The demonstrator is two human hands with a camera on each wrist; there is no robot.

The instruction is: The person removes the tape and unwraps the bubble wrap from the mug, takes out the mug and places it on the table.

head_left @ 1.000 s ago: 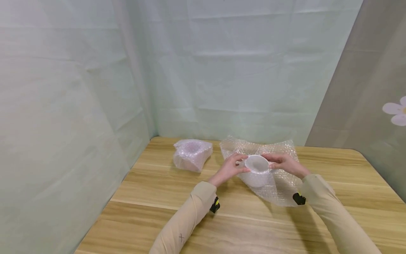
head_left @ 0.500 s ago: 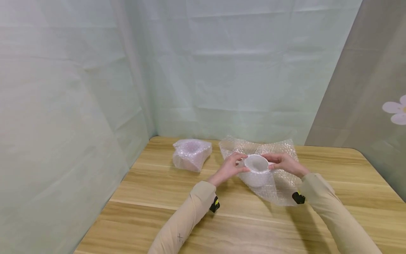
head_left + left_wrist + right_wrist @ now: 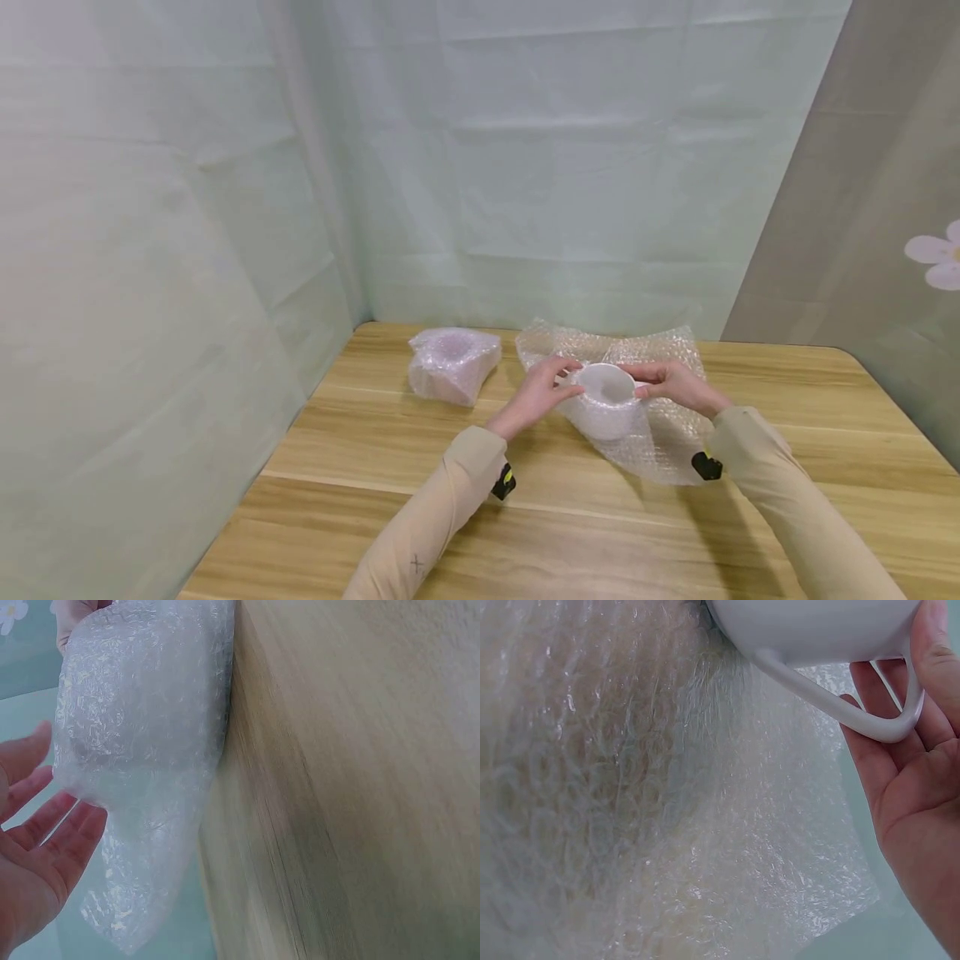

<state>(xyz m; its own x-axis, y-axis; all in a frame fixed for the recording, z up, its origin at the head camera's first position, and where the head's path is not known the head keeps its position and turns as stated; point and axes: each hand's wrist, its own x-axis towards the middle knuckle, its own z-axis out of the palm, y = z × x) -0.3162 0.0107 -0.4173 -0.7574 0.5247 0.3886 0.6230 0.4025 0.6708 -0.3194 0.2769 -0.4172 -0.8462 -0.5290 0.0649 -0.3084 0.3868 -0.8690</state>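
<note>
A white mug (image 3: pixel 607 387) stands on a spread sheet of bubble wrap (image 3: pixel 667 458), its opening facing up. Part of the wrap is drawn up around the mug's left and near sides. My right hand (image 3: pixel 678 389) holds the mug at the rim, thumb on the wall near the handle (image 3: pixel 840 712) and fingers behind it. On the left, my left hand (image 3: pixel 534 396) has its thumb and fingers spread apart. In the left wrist view, the fingertips (image 3: pixel 91 817) lie at the wrap's edge and the thumb is away from it.
A bubble-wrapped bundle (image 3: pixel 453 367) sits farther left on the wooden table (image 3: pixel 585 542). Pale cloth (image 3: pixel 525 167) hangs behind and to the left of the table. Black wrist devices (image 3: pixel 707 466) show below both sleeves.
My left hand's thumb and fingers have drawn back slightly to the left from the mug's rim. The right hand and the mug have stayed in place.
</note>
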